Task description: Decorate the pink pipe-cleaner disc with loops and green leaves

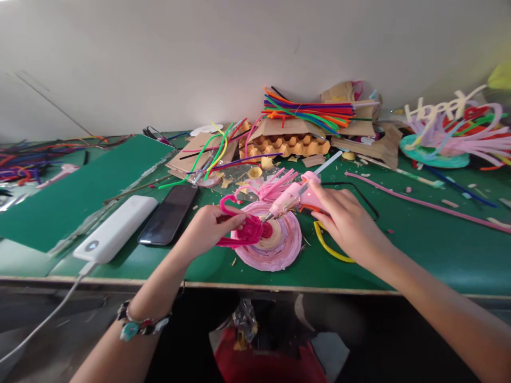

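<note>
Between thumb and fingers, my left hand (211, 229) pinches a hot-pink pipe cleaner piece (249, 231) bent into loops and a coil. It is held over a round, coiled pastel disc (285, 250) with pink, lilac and cream rings. A pink hot glue gun (297, 197) is gripped in my right hand (343, 218), a finger at its orange trigger. Its nozzle points down-left and meets or nearly meets the hot-pink piece; contact is hard to tell. From the gun's back sticks out a pale glue stick (329, 161). Light-pink pipe cleaner strands (279, 184) lie at the disc's far edge.
Left of my hands are a phone (170, 215), a white power bank (115, 229) with a cable, and a green board (80, 186). Behind lie an egg carton (285, 146) and bundled pipe cleaners (307, 110). A pipe cleaner decoration (435, 149) stands far right.
</note>
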A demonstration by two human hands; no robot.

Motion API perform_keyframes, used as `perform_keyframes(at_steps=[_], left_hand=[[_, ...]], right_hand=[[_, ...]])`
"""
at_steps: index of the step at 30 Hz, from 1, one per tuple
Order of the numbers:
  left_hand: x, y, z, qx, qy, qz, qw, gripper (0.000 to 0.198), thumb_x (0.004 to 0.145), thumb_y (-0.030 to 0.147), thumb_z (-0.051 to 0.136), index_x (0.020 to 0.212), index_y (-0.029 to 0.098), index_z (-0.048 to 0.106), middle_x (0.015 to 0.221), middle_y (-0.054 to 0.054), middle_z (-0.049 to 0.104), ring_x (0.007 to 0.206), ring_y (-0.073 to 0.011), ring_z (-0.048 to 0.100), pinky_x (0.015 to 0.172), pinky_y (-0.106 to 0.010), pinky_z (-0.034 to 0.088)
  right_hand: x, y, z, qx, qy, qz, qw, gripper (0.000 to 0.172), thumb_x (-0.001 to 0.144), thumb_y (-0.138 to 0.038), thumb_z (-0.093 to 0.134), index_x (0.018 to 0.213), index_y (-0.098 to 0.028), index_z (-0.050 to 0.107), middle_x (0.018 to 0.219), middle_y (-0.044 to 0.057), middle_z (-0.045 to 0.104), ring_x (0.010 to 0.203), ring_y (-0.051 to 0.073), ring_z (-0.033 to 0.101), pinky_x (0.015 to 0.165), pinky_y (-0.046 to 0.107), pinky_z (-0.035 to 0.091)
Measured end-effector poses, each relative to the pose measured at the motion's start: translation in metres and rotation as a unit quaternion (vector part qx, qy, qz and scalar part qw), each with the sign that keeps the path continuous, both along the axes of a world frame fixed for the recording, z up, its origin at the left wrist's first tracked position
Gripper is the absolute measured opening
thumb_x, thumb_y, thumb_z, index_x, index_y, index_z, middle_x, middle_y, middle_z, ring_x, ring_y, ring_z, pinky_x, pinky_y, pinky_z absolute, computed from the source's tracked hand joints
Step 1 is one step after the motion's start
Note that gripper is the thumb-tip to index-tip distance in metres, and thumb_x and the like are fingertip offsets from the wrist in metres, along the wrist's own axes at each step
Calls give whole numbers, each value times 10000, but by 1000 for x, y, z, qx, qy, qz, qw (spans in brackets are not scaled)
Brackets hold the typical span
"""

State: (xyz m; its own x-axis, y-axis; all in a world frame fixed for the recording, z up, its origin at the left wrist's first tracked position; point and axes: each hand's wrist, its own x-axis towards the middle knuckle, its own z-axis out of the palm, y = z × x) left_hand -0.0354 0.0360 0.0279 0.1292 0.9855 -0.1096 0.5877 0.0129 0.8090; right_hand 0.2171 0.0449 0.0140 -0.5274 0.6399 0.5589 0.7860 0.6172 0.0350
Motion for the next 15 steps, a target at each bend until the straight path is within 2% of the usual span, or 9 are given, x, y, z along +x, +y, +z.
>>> perform_keyframes(at_steps=[10, 15], left_hand=[[0, -1, 0, 3, 3, -6, 1000, 309, 724, 376, 541, 836, 139, 704, 727, -67, 712, 691, -198, 652, 618, -259, 495], [-1, -1, 0, -2, -3, -3, 1000, 308, 723, 368, 547, 849, 134, 705, 742, -70, 716, 701, -201, 656, 626, -259, 501]], right_hand=[[-1, 5, -4, -7, 1, 9, 1000, 686, 846, -119, 427, 1411, -201, 46, 992, 109, 610, 808, 236, 543, 740, 394, 465], [-2, 4, -4, -18, 26, 4, 999, 670, 834, -144, 465, 1404, -213, 118, 979, 105, 614, 821, 241, 554, 741, 403, 474]])
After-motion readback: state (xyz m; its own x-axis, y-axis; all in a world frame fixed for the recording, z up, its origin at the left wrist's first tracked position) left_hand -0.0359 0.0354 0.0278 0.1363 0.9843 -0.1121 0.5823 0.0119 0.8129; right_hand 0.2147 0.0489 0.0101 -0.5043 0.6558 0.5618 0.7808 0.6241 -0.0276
